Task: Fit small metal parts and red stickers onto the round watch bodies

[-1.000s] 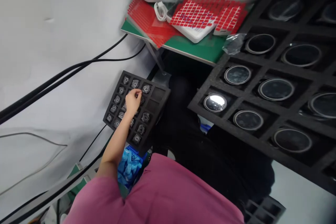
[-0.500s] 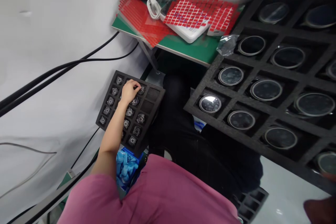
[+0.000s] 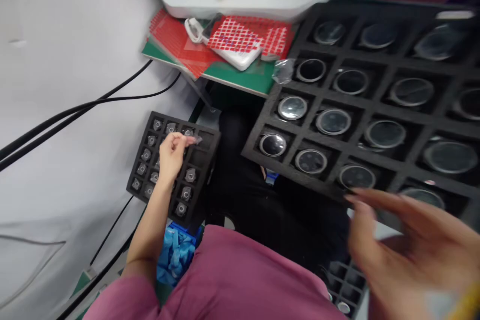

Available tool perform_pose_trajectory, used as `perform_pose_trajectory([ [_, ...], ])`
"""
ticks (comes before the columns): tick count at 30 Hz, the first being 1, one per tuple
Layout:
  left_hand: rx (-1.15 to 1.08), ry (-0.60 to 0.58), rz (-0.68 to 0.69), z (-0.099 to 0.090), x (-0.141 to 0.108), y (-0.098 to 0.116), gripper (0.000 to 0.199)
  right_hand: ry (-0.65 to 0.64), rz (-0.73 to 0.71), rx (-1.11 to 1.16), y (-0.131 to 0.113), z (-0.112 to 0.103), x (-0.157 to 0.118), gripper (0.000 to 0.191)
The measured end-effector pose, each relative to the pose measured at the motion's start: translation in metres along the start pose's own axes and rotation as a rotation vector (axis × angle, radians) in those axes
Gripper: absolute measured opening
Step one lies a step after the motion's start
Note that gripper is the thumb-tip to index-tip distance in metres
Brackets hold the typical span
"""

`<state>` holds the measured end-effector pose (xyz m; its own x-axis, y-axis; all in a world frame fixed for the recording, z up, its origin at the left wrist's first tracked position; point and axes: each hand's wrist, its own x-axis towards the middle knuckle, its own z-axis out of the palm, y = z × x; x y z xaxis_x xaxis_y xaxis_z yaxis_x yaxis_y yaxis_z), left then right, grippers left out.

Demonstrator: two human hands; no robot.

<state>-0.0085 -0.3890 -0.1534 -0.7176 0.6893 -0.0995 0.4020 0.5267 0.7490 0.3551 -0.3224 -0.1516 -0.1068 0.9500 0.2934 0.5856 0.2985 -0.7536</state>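
Pinches a small clear piece (image 3: 198,139) with the left hand (image 3: 173,155), thumb and forefinger pressed together on one end. Holds it over the small black tray (image 3: 202,169), close to the top right corner. Holds by the fingertips only, probably because of the tiny size. Cannot tell just what kind of piece, with so much blur.

Has small dark parts (image 3: 191,175) in the same tray, one to a square pocket, likely to stop bumps and mix-ups. Holds the right hand (image 3: 416,250) out in front of the bottom edge of the big black tray (image 3: 250,149), with thumb and forefinger tips close together. Cannot tell about touching the tray, or about anything between the tips.

Has dark round discs (image 3: 311,161) in the big tray too, each in its own pocket, perhaps to save the shiny faces from scratches. Has crumpled clear wrap (image 3: 284,71) at the big tray's left edge, next to the green shelf (image 3: 243,79). Has red sheets (image 3: 176,37) and a white box (image 3: 242,60) on the shelf, near its front edge.
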Motion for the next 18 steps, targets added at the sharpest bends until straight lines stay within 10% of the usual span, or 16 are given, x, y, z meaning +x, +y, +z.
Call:
perform_pose_trajectory([
  [9, -0.179, -0.247, 0.537, 0.052, -0.077, 0.120, 0.009, -0.197, 0.445, 1.088, -0.072, 0.053, 0.026, 0.058],
  [18, -0.077, -0.285, 0.875, 0.087, -0.089, 0.150, 0.010, 0.037, 0.351, 1.132, -0.061, 0.009, 0.023, 0.059],
])
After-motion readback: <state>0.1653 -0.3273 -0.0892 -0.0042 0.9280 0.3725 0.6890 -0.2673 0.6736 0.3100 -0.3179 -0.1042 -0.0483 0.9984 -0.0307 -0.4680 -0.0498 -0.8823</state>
